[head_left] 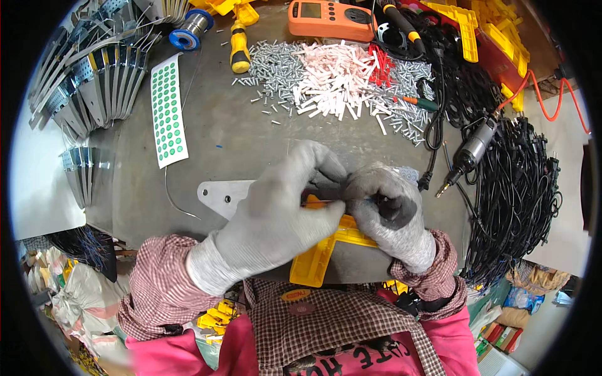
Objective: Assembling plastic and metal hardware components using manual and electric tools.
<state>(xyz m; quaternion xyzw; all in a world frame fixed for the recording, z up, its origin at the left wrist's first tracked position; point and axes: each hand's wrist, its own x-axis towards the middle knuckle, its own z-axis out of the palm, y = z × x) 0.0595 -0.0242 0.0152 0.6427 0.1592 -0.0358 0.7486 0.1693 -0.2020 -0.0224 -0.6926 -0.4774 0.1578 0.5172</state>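
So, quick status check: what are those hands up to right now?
Left hand and right hand, both gloved, pinched together over a yellow plastic part. Flat metal plate lies under them. Nothing blocking; screw pile sits well behind.

Yellow plastic bracket [326, 247] gripped between gloved left hand [276, 216] and gloved right hand [392, 213], fingertips met above it. Grey metal plate [219, 193] partly covered under left hand. Pile of screws and pale pink strips [335, 81] seen beyond both hands. Rotary tool [470, 153] lain just right of right hand.
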